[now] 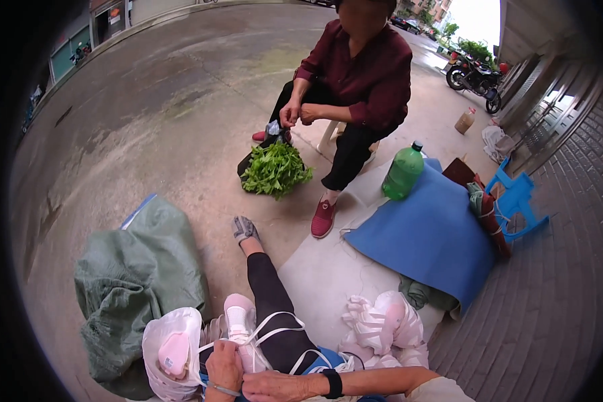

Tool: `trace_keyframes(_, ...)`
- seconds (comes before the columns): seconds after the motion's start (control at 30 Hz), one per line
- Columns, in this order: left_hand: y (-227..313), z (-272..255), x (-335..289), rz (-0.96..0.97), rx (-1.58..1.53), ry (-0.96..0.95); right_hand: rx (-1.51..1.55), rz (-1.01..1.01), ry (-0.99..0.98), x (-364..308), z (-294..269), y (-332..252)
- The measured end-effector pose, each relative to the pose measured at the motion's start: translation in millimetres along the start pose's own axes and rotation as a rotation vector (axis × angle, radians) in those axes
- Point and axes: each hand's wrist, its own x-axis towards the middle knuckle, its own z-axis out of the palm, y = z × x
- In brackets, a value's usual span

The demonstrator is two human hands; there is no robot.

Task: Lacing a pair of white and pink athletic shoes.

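A pink-and-white sneaker (240,320) lies on my lap with its toe pointing away. Loose white shoelaces (285,328) loop from it across my black-clad leg (272,288). My left hand (224,365), with a bracelet at the wrist, is closed at the sneaker's near end, against its lacing. Just right of it my right hand (275,386), below a black wristband, has its fingers curled in against the same end; what they pinch is hidden. By my left hand is a white plastic bag (155,348) holding a pink shoe part (175,354). More pink-and-white shoes (388,321) are heaped at right.
A green woven sack (141,268) lies at left. Ahead, a person (362,80) sits by leafy greens (275,171). A green bottle (403,173) stands near a blue mat (425,228). A blue plastic stool (519,201) is by the wall, a motorcycle (476,77) beyond.
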Motion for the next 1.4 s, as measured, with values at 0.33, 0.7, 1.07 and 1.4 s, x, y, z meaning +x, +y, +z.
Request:
trace_keyframes(0.33, -24.9, 21.9, 12.2, 0.460, 0.252, 0.106, -0.373, -0.201, 0.533, 10.6, -30.4, 6.7)
trace_keyframes(0.7, 31.6, -26.5, 2.0, 0.198, -0.201, 0.146, 0.340, 0.335, 0.202, -42.7, -41.3, -20.8)
trace_keyframes(1.07, 22.0, -56.0, -90.9, -0.097, -0.785, -0.230, 0.209, 0.581, 0.456, -53.8, -46.5, -0.5)
trace_keyframes(1.4, 26.0, -34.9, -47.4, -0.520, -1.096, -0.146, -0.176, 0.284, 0.541, -45.7, -40.0, 11.5)
